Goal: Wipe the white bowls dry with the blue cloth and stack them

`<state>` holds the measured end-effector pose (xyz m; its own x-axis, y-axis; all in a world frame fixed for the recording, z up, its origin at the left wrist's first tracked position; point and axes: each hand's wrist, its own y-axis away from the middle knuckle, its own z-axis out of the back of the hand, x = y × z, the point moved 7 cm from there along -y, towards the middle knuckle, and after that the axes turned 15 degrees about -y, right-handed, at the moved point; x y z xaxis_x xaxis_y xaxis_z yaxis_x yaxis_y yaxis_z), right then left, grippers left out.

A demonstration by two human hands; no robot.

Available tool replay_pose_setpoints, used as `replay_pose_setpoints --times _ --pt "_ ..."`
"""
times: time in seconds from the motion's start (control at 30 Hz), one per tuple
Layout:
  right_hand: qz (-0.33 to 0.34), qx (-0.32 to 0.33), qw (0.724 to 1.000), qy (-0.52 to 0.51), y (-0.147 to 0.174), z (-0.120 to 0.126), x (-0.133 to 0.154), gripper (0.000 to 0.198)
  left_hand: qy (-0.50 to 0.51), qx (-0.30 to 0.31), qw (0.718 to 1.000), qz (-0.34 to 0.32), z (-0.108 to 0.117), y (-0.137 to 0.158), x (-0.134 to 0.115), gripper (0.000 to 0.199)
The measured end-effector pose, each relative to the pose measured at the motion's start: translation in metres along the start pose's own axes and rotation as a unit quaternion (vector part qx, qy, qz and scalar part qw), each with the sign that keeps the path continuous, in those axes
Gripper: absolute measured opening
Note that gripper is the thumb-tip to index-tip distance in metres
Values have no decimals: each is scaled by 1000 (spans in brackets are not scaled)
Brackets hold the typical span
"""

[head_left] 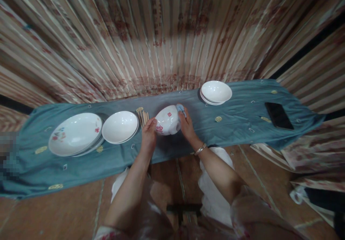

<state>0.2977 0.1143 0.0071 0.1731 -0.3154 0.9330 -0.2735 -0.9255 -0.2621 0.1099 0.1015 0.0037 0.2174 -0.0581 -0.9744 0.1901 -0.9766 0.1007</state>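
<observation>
A white bowl [166, 119] with red markings is held tilted above the cloth-covered table, its outer side facing up. My left hand [149, 132] grips its left edge. At the bowl's right side, my right hand [185, 122] is closed on a light blue cloth [180, 108], pressed against the rim. Just left of the bowl lie several wooden chopsticks [143, 118], partly hidden by my left hand. Beyond them sits a small stack of white bowls [120, 126].
A stack of large flower-patterned plates [77, 134] stands at the left. More stacked white bowls [216, 91] are at the back right. A black phone [278, 116] lies near the right end of the teal tablecloth [237, 125]. Patterned curtains [167, 35] hang behind the table.
</observation>
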Motion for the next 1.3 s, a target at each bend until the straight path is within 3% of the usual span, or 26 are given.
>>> replay_pose_setpoints --times 0.27,0.47,0.7,0.93,1.1,1.3 --pt "-99 -63 993 -29 3 14 -41 54 6 6 1000 -4 2 -1 1 43" --pt "-88 -76 992 -44 1 11 -48 52 18 10 1000 -7 4 -2 3 43" --pt "-31 -54 998 -18 -17 23 -18 43 9 72 997 1 -3 2 11 34" --pt "20 -35 999 19 -27 26 7 41 -36 91 995 2 -9 6 21 27" --pt "62 18 997 48 -17 7 22 46 -100 41 990 -89 0 7 -3 36" --pt "105 89 986 99 -5 -13 39 49 -103 13 991 -80 1 9 -13 33"
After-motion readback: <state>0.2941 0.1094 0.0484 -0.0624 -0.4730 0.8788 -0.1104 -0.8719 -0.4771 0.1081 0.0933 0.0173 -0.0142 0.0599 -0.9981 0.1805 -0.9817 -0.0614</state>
